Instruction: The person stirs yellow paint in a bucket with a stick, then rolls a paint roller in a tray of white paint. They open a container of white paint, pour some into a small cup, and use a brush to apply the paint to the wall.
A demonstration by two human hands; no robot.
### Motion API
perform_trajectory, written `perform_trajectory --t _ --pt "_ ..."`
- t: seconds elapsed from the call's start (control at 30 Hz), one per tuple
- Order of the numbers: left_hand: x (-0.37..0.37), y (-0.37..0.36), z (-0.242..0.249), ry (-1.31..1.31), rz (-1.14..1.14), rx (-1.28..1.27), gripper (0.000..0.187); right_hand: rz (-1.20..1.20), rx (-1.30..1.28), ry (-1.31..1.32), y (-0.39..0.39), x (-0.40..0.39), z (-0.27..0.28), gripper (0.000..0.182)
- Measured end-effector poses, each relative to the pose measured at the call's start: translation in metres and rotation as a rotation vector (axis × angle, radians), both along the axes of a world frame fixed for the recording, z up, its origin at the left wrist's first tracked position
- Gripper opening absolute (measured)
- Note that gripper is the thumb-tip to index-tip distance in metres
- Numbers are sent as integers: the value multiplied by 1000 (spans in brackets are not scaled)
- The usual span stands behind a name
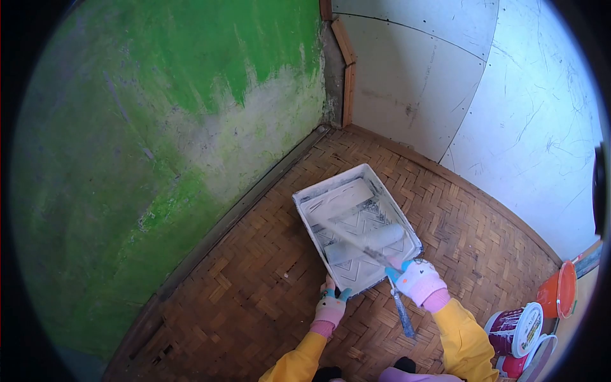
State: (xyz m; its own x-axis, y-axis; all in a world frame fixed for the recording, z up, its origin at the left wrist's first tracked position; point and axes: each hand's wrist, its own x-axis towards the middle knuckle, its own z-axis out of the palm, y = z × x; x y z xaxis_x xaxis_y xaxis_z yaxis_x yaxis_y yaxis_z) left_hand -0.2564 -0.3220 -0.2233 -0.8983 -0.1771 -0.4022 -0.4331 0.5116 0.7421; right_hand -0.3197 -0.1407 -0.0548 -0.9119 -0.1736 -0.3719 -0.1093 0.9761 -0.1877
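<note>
A paint tray with a ribbed slope lies on the woven floor, pale paint pooled at its far end. Across the slope rests a paint roller, its blue handle sticking out past the near edge. My right hand, in a pink and white glove with blue fingertips, is closed around a thin pale stick. The stick slants over the roller toward the paint, and motion blurs it. My left hand, gloved alike, grips the near left rim of the tray; its fingertips are partly hidden.
A green wall with a scraped pale patch rises at left. White panels stand at right. An orange bucket, a purple and white paint tub and a red tub sit at lower right.
</note>
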Motion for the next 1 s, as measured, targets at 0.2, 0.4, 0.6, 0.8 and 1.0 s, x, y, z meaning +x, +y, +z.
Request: perform_trajectory --t 0.2,0.4,0.6,0.8,1.0 --pt "1 1 -3 19 -9 -28 76 -12 -66 -45 -7 -6 -9 37" --pt "2 0 -10 76 -10 -38 77 31 -151 -31 -13 -6 -25 37" --pt "2 2 -6 67 -1 -49 77 -47 -182 13 -15 -8 -37 37" --pt "-1 0 -5 45 -3 -42 76 -207 -95 101 27 -17 -41 34" --pt "1 1 -5 61 -6 -45 74 -166 -49 100 29 2 -17 34"
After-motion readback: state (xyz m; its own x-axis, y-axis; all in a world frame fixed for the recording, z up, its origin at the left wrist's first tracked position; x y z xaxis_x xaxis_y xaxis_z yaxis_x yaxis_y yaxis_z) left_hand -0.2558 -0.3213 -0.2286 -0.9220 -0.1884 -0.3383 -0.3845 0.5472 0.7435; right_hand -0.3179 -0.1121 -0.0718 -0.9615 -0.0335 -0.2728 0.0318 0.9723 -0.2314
